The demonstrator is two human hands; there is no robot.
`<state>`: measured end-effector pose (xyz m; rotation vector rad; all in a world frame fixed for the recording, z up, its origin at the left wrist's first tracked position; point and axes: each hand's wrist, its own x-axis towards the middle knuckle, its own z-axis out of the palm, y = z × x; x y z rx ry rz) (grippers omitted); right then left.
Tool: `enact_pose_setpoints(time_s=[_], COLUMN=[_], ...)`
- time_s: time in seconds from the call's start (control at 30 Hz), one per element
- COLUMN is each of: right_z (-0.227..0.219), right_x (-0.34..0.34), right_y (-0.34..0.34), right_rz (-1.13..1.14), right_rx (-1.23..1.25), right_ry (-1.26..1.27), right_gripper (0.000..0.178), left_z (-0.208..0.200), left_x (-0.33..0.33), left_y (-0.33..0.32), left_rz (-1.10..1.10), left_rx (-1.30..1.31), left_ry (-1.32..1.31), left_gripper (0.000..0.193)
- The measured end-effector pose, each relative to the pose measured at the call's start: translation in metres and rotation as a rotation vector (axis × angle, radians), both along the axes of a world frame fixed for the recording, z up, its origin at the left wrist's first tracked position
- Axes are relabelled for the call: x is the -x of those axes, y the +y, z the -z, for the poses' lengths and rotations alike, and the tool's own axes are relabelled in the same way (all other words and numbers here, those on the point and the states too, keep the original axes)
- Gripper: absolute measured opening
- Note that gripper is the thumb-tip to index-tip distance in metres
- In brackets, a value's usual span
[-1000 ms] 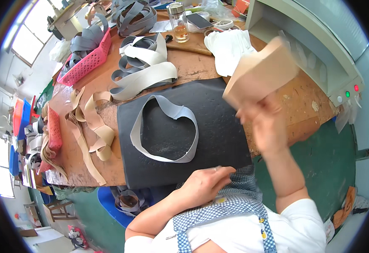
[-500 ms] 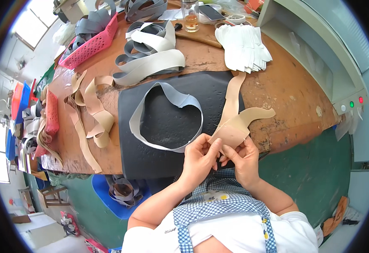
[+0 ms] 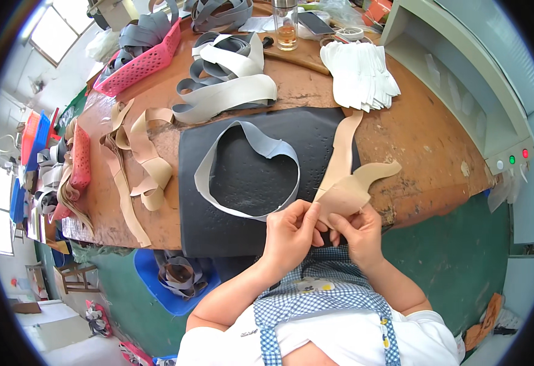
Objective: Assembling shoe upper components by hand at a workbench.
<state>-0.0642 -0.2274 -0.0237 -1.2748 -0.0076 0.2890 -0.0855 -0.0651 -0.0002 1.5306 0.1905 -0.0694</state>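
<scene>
At the left, beige strips [image 3: 154,174] were strewn loosely on the table [image 3: 425,131]. On the black mat [image 3: 209,238], a grey band [image 3: 271,147] was seen already closed into a loop. Over the mat's near right corner, a beige piece [image 3: 346,194] was pinched by the left hand [image 3: 291,235] and the right hand [image 3: 361,236]; its two tails were left loose, and whether it had been joined could not be told.

Around your brown worktable [image 3: 425,146], a green floor [image 3: 441,256], a wooden stool [image 3: 75,269] at lower left of frame, white wall [image 3: 65,76] and bright window [image 3: 56,36] at upper left
</scene>
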Motion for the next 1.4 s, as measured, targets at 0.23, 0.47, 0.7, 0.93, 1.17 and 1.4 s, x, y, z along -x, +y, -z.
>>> enact_pose_setpoints(time_s=[0.23, 0.47, 0.7, 0.93, 1.17, 1.4], right_z=[-0.104, -0.093, -0.029, 0.001, -0.006, 0.011], right_x=[0.006, -0.006, -0.019, -0.03, -0.066, -0.059], right_y=[-0.048, -0.031, 0.014, 0.049, 0.086, 0.071], right_rz=[-0.03, -0.463, -0.233, -0.287, -0.486, -0.433], right_rx=[0.007, -0.121, -0.544, -0.414, -0.58, -0.543], right_ry=[-0.392, 0.424, 0.548, 0.601, 0.316, 0.264], right_gripper=[0.039, 0.039, 0.025, 0.024, 0.027, 0.03], left_z=[-0.042, -0.032, -0.023, -0.074, -0.079, -0.041], left_x=[0.002, 0.005, -0.006, -0.019, -0.011, -0.003], left_y=[0.063, 0.058, 0.083, 0.089, 0.084, 0.087], left_rz=[-0.335, 0.06, -0.061, 0.067, 0.096, 0.04], left_rx=[-0.569, -1.006, -0.816, -0.54, -0.426, -0.427], left_ry=[-0.473, -0.359, -0.279, -0.336, -0.276, -0.346], left_gripper=[0.02, 0.034, 0.027, 0.029, 0.026, 0.029])
